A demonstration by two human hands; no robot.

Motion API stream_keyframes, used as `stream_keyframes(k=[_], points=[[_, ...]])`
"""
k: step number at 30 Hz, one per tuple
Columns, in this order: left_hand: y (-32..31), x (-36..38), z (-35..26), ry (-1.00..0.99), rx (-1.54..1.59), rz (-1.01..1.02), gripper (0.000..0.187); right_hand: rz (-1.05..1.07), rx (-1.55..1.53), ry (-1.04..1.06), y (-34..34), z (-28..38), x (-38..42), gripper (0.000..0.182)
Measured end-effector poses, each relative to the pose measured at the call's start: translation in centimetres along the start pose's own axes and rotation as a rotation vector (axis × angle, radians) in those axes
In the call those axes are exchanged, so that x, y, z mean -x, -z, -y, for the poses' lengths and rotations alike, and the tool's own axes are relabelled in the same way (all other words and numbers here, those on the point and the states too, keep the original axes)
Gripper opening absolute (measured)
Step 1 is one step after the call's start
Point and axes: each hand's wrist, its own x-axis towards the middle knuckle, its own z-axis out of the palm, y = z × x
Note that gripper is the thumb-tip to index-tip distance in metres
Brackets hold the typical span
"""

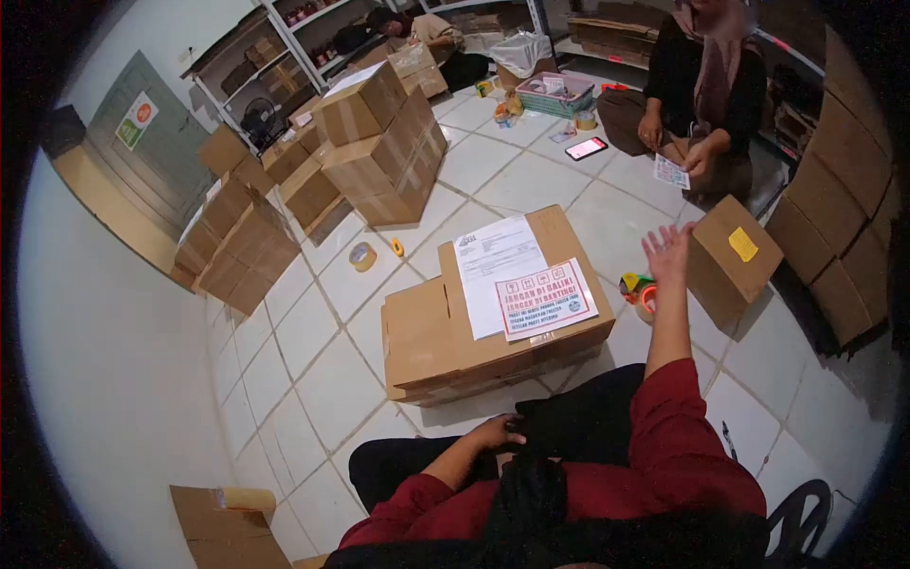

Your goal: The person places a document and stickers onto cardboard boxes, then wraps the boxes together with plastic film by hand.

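My right hand [668,254] reaches forward with its fingers spread, holding nothing. It is beside a small cardboard box [720,261] with a yellow label, and just above a tape dispenser [642,292] partly covered by my forearm. My left hand [497,432] lies on my lap with its thumb apart from the fingers, nothing visible in it. In front of me sits a larger closed cardboard box [417,322]. On its top lie a printed paper [488,256] and a sticker sheet with red lettering [547,301], which overlaps the paper.
Stacked cartons [379,161] stand at the far left. A tape roll [362,256] lies on the tiles. Opposite sits a person holding a printed card [671,172], near a phone [587,148] and a basket [559,100]. Flattened cardboard [834,228] leans at the right; a pen [729,441] lies nearby.
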Motion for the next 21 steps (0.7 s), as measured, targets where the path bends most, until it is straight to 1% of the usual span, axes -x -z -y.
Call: stream_keyframes(k=[1,2,4,5,6,7,8,10,12,14,15,16,17,18,20,21], points=[[0.1,-0.1,-0.1,-0.004,0.008,0.004,0.072,-0.024,-0.088,0.004,-0.2,0.9,-0.6,0.081],[0.2,-0.2,-0.1,-0.01,0.014,0.009,0.071,-0.024,-0.081,0.0,-0.7,1.6,-1.1,0.081],[0.0,-0.6,0.5,-0.023,0.045,0.011,0.072,-0.138,-0.22,0.002,-1.5,3.1,-2.3,0.076],[0.0,-0.7,0.8,-0.038,0.07,0.007,0.072,-0.135,-0.213,-0.001,-1.6,3.5,-3.2,0.076],[0.0,-0.4,0.2,-0.038,0.08,0.003,0.072,-0.099,-0.164,0.039,-1.4,3.8,-4.3,0.065],[0.2,-0.1,-0.3,-0.033,0.027,0.008,0.073,-0.059,-0.115,0.077,-1.1,4.0,-5.2,0.053],[0.4,0.2,-0.9,-0.026,-0.022,0.011,0.073,-0.05,-0.104,0.066,-0.4,4.0,-6.1,0.053],[0.4,-0.9,0.4,-0.05,-0.023,-0.002,0.072,-0.161,-0.147,0.148,1.3,3.4,-8.5,0.028],[0.0,-0.3,0.5,-0.064,0.003,-0.036,0.071,-0.017,-0.088,0.142,3.8,2.9,-10.5,0.026],[0.5,1.1,-1.4,-0.083,-0.151,-0.055,0.066,0.11,0.011,0.083,2.4,2.8,-5.9,0.026],[0.3,1.2,-1.3,-0.083,-0.115,-0.086,0.066,0.163,0.054,0.06,0.6,2.7,-2.4,0.027],[0.1,1.0,-1.1,-0.157,-0.101,-0.116,0.063,0.216,0.097,0.043,-1.0,2.1,1.1,0.027],[0.1,0.9,-1.1,-0.235,-0.092,-0.143,0.061,0.284,0.264,0.008,-1.7,1.3,3.3,0.028],[0.5,1.5,-1.7,-0.244,-0.07,-0.163,0.061,0.349,0.429,-0.018,-2.4,0.7,5.5,0.03],[2.0,4.0,-3.9,-0.331,0.511,0.046,0.061,0.597,0.695,-0.075,-5.5,-0.6,12.8,0.041],[3.0,4.9,-4.7,-0.424,0.701,0.087,0.064,0.697,0.754,-0.06,-6.6,-1.8,15.7,0.043]])
